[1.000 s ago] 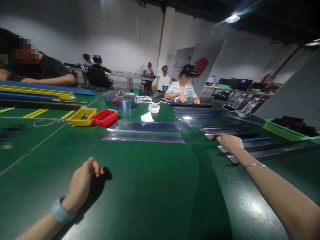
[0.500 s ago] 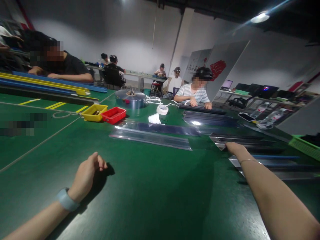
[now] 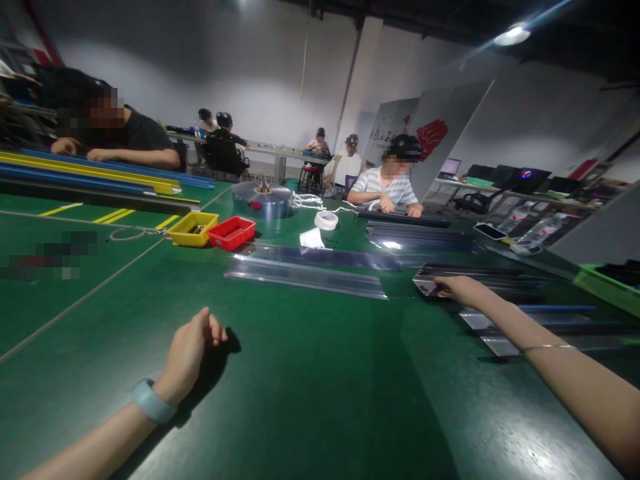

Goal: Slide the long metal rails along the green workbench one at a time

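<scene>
My left hand, with a light blue band at the wrist, is held low over the green table, its fingers curled in and nothing visible in them. On the right, my right hand reaches out to a bundle of dark strips in clear plastic sleeves. Its fingers are closed at the near left end of the bundle; the fingertips are partly hidden. Nearer to me, under my right forearm, lie more sleeved strips, one with a blue edge. Flat clear plastic sleeves rest ahead, between both hands.
Beyond the sleeves are a yellow bin, a red bin, a tape roll and a large film roll with scissors on it. Long yellow and blue profiles lie far left. A co-worker sits opposite.
My right hand has moved slightly left along the sleeved dark strips, whose near end has shifted a little left. My left hand, still curled, sits slightly farther right in view.
</scene>
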A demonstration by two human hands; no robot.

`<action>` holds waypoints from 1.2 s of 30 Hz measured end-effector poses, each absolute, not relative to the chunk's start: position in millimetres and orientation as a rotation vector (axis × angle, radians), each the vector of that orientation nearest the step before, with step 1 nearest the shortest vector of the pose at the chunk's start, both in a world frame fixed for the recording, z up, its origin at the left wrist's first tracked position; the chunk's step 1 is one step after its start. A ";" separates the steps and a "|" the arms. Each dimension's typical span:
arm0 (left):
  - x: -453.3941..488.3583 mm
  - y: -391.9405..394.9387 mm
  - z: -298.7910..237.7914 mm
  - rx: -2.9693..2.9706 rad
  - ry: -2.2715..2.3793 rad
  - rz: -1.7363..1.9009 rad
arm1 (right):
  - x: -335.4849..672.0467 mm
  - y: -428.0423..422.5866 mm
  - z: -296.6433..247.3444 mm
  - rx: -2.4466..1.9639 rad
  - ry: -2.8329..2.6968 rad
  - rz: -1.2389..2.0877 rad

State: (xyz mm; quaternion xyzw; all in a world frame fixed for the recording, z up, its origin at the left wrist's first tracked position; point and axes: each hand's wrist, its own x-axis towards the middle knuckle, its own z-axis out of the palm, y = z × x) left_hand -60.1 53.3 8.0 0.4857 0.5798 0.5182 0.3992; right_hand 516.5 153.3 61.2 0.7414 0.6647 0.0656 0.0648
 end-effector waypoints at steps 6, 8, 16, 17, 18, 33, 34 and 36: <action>-67.8 54.8 8.1 1.146 1.361 1.337 | 386.1 91.9 96.3 1.726 2.558 0.008; -71.5 55.1 8.3 1.107 1.320 1.364 | 331.2 68.0 99.2 1.589 2.706 -0.059; -80.3 47.3 16.0 1.232 1.299 1.368 | 185.4 21.5 75.6 0.996 3.028 -0.249; -82.4 46.8 16.7 1.245 1.309 1.380 | 182.5 21.1 74.8 0.972 3.048 -0.270; -85.0 47.1 17.0 1.251 1.321 1.398 | 183.4 22.1 74.9 0.972 3.064 -0.287; -106.5 126.2 -1.8 1.493 1.443 1.184 | 266.2 52.1 23.0 1.778 2.861 0.301; -105.3 129.5 -4.5 1.506 1.456 1.162 | 259.4 48.6 20.7 1.840 2.840 0.372; -104.2 135.2 -9.0 1.507 1.447 1.135 | 246.2 42.4 17.4 1.929 2.791 0.455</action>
